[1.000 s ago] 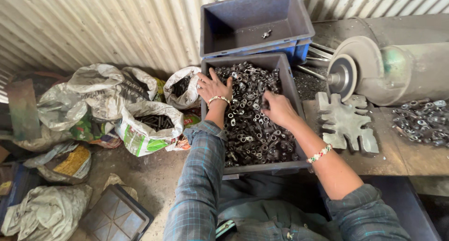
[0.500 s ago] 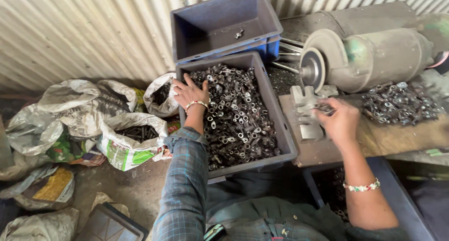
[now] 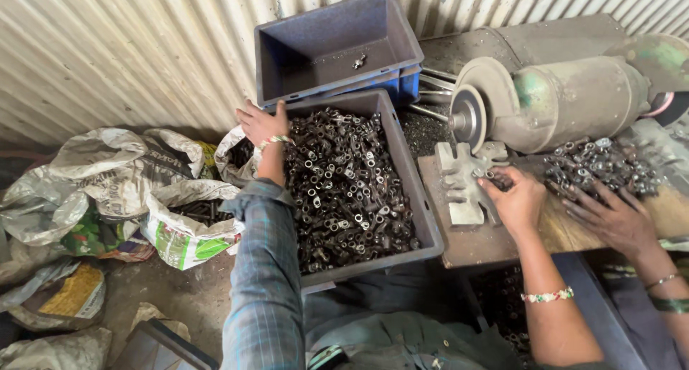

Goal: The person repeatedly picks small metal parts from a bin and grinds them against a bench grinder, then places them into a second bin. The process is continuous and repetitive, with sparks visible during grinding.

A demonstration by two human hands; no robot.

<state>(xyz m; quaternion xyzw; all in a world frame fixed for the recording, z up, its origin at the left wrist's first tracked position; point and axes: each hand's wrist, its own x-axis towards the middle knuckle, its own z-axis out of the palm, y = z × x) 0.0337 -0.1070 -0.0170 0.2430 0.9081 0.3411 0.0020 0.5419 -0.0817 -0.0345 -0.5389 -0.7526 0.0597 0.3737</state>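
A grey plastic crate [image 3: 425, 223] in front of me is heaped with small dark metal parts [image 3: 344, 190]. My left hand [image 3: 261, 123] grips the crate's far left corner, its fingers curled over the rim. My right hand [image 3: 518, 201] rests on the wooden bench beside a notched, star-shaped metal plate [image 3: 459, 190]. Its fingers are curled around a few small metal parts at the plate's edge. Another person's hand [image 3: 611, 221], with bangles on the wrist, lies just to the right of mine, by a loose pile of the same parts [image 3: 596, 165].
An almost empty blue crate [image 3: 330, 47] stands behind the grey one against a corrugated metal wall. A bench grinder [image 3: 574, 101] with its wheel [image 3: 470, 119] sits at the back of the bench. Plastic sacks [image 3: 183, 230] of metal parts lie on the floor to the left.
My right hand left the crate and went right onto the bench beside the star-shaped plate. My left hand slid from the parts to the crate's far left corner. Another person's hand came into view.
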